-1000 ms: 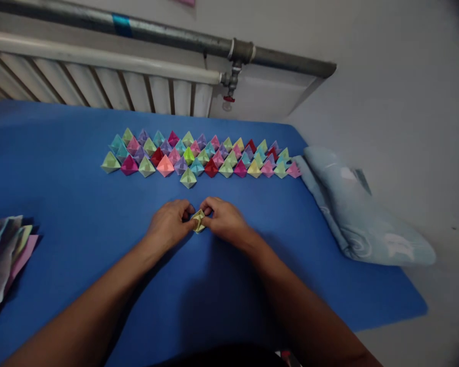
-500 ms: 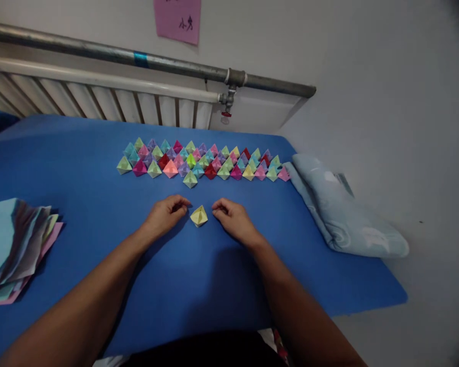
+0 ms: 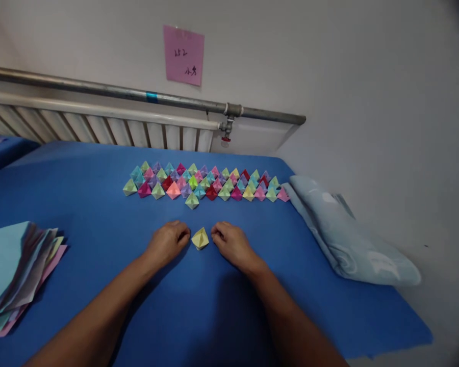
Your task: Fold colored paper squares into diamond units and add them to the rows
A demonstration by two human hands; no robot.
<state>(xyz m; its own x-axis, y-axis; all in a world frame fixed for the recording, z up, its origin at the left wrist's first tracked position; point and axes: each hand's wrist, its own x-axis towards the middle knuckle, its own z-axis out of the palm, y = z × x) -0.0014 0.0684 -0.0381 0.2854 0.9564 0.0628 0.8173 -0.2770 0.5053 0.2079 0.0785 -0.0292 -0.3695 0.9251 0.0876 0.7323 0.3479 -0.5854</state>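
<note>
A yellow folded paper piece (image 3: 200, 238) rests on the blue surface between my two hands, touched by neither. My left hand (image 3: 169, 241) lies just left of it, fingers curled together with nothing seen in them. On the other side my right hand (image 3: 231, 242) rests with its fingers curled in, also without anything visible in its grasp. Beyond the hands, several rows of colourful folded paper pieces (image 3: 173, 190) stand close together. One pale green piece (image 3: 192, 201) sits in front of the nearest row.
A stack of coloured paper sheets (image 3: 7, 260) lies at the left on the blue surface (image 3: 99, 229). A folded light blue blanket (image 3: 352, 239) is at the right. Behind are a radiator (image 3: 115, 131), a metal pipe (image 3: 110, 90) and a pink note (image 3: 183, 55) on the wall.
The camera view has tilted up, so everything appears lower and more of the pink note shows. The fingers of my left hand are more curled in. The yellow piece still lies between my hands.
</note>
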